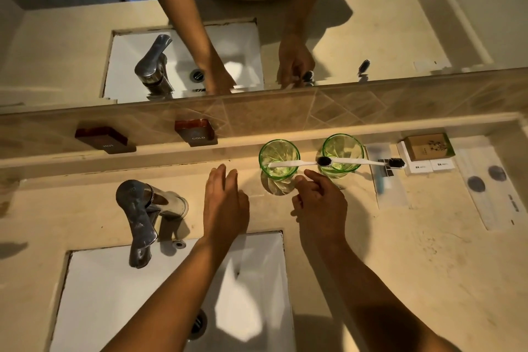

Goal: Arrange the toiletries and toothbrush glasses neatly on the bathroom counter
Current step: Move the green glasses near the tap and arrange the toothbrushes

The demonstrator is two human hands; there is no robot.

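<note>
Two green ribbed drinking glasses (279, 158) stand by the counter's back ledge, a white toothbrush (297, 163) balanced across each rim. Both hands hover empty, left hand (225, 203) fingers together, right hand (320, 203) loosely curled. The glass likely feels rigid, slick and breakable; gripping its lower wall seems safest

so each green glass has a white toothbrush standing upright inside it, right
Not quite. In the head view each white toothbrush lies flat across the rim of its green glass, bristles pointing right, not standing upright inside.
</note>
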